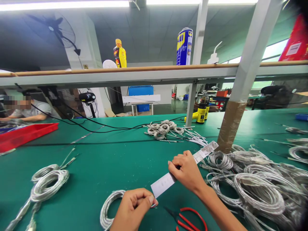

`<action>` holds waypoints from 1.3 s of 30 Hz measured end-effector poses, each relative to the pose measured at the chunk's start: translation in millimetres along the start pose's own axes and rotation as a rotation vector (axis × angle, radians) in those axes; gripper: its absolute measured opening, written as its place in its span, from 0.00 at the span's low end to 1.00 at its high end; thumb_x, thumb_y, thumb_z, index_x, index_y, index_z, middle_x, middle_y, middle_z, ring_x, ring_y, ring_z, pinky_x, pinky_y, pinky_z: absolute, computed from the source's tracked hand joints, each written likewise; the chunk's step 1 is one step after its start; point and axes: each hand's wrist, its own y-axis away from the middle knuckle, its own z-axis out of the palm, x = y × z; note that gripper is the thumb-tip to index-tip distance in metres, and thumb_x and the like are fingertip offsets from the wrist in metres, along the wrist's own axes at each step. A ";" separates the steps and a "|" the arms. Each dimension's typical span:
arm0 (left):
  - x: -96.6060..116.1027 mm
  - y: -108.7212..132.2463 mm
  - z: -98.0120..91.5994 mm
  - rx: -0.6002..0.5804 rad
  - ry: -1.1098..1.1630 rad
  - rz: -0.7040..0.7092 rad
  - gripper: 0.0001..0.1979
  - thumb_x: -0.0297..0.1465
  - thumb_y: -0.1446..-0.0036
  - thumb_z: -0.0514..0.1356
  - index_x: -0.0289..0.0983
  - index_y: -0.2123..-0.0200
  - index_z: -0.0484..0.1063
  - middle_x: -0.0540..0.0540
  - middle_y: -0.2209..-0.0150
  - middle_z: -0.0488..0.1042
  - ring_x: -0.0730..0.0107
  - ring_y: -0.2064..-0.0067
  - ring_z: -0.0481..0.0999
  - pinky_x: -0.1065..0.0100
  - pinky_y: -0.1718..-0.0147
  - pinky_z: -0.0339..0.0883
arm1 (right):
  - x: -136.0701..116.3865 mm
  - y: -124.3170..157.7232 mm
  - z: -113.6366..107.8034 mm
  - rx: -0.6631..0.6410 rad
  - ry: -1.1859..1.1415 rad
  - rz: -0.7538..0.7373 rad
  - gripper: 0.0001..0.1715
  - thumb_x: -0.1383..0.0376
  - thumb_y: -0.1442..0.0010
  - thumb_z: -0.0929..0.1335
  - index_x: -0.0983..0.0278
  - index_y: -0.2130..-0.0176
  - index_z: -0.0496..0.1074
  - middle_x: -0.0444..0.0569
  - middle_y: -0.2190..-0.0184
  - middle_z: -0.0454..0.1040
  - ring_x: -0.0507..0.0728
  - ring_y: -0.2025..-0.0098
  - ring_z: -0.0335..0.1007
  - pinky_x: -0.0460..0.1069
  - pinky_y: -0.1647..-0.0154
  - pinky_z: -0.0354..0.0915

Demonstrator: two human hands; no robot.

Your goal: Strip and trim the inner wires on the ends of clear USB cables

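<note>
A long white label strip runs diagonally across the green bench, from near my left hand up to the taped post. My right hand is closed around the middle of the strip. My left hand is pinched shut at the strip's lower end, right over a coiled silver cable that lies under it; whether the fingers also grip the cable end is hidden. Red-handled scissors lie on the mat just right of my left hand.
A big heap of coiled cables fills the right side. More coils lie at the left and at the centre back. A cardboard-wrapped post rises behind the strip. A red tray and another person are far left.
</note>
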 end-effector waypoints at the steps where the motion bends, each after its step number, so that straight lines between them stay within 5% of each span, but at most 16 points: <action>1: 1.0 0.2 0.0 -0.004 -0.006 -0.002 0.11 0.34 0.57 0.56 0.34 0.84 0.72 0.58 0.88 0.52 0.81 0.84 0.43 0.73 0.81 0.43 | -0.2 -0.1 -0.4 -0.002 0.001 -0.003 0.22 0.66 0.47 0.58 0.68 0.89 0.52 0.39 0.90 0.57 0.46 0.82 0.47 0.48 0.69 0.42; 16: -1.0 -0.3 0.2 -0.038 -0.048 -0.040 0.12 0.35 0.57 0.56 0.35 0.84 0.73 0.57 0.89 0.54 0.79 0.83 0.47 0.74 0.79 0.49 | 0.2 -0.4 -2.2 -0.067 0.057 0.001 0.21 0.67 0.50 0.59 0.68 0.90 0.51 0.39 0.91 0.58 0.46 0.83 0.45 0.48 0.70 0.42; 30: -8.3 -7.5 -5.0 -0.176 -0.005 -0.087 0.19 0.45 0.56 0.57 0.33 0.78 0.71 0.59 0.89 0.50 0.82 0.86 0.44 0.75 0.85 0.38 | 3.2 -0.3 -1.1 -0.067 0.080 0.044 0.21 0.67 0.50 0.59 0.68 0.90 0.50 0.38 0.91 0.58 0.46 0.84 0.41 0.48 0.71 0.43; 39: -13.1 -10.8 -5.7 -0.119 0.029 -0.085 0.22 0.47 0.57 0.58 0.32 0.73 0.70 0.56 0.88 0.60 0.83 0.87 0.48 0.76 0.87 0.40 | 11.5 0.1 -1.5 -0.042 0.118 0.048 0.21 0.67 0.50 0.58 0.67 0.90 0.51 0.40 0.91 0.60 0.47 0.83 0.41 0.49 0.71 0.43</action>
